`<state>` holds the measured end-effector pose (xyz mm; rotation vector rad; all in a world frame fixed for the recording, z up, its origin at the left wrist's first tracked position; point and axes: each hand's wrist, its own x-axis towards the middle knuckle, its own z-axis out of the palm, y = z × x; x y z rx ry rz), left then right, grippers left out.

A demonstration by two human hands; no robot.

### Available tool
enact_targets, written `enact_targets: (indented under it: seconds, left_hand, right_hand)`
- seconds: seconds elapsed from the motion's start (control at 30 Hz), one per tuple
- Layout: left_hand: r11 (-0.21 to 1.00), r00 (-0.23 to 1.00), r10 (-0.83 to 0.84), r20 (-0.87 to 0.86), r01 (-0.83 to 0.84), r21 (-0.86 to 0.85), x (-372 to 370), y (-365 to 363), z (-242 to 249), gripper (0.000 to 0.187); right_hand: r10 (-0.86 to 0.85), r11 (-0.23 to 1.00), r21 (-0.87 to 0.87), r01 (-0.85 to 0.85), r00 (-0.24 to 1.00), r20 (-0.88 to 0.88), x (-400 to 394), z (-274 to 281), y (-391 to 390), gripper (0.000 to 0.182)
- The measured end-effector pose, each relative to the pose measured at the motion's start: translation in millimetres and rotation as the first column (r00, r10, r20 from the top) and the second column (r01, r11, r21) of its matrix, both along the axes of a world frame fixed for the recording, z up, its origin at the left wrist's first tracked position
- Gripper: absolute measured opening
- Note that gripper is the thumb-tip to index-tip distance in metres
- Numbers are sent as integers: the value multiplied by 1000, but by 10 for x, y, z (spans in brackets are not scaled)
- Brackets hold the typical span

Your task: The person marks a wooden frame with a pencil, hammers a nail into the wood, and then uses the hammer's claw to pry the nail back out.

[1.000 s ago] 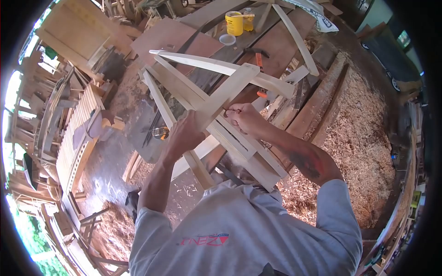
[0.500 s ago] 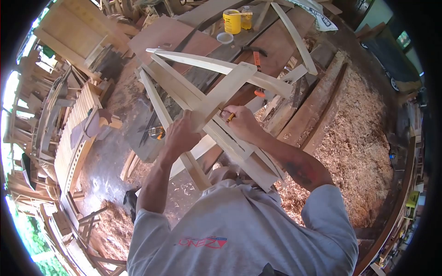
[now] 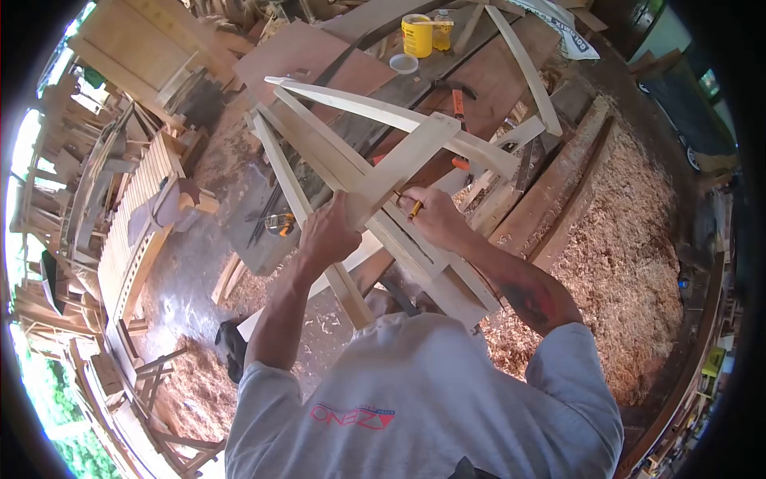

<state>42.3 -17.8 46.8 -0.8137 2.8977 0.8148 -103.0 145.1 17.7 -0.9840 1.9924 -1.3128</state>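
A flat, pale board (image 3: 415,164) lies slantwise across a long wooden frame piece (image 3: 319,152). My left hand (image 3: 327,230) grips the lower left end of this board, its fingers pressed together on the edge. Just right of the board, my right hand (image 3: 435,214) is closed round a short yellow pencil (image 3: 415,209), whose tip is near the board's edge and the frame piece. Another pale bar (image 3: 351,102) runs beneath the board's upper end. Left of my left hand a narrow strip (image 3: 279,166) slopes down toward my body.
Beyond the frame are a hammer (image 3: 458,102), a yellow tub (image 3: 416,36), its lid (image 3: 404,64) and a yellow bottle (image 3: 441,30). A tape measure (image 3: 279,224) lies at left. Wood shavings (image 3: 622,263) cover the floor at right. A slatted wooden piece (image 3: 140,231) stands left.
The whole scene has shifted slightly right and down in the view. Both hands keep their places at the board, the left gripping it and the right holding the pencil.
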Motion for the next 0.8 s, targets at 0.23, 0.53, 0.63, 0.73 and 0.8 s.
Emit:
enact_targets:
  seconds: [0.23,0.53,0.63,0.73,0.8]
  left_hand:
    - [1000,1000,25,12,-25,0,34,40,-151,60]
    - [993,999,-23,-45,17,-115,-460,210,-223,68]
    - [998,998,8,59,-11,59,-501,146,-110,64]
    - [995,1000,25,18,-27,100,-530,138,-114,60]
    - [992,998,34,45,-39,122,-528,151,-102,63]
  right_hand:
    - [-67,995,88,55,989,134,60,-46,19,28]
    - [-42,998,61,24,944,326,-13,-346,47,26]
    - [-95,980,197,-8,858,504,-18,-8,360,30]
    - [-141,965,262,11,864,483,107,-5,937,30]
    - [-171,964,264,35,842,512,220,-4,1233,28]
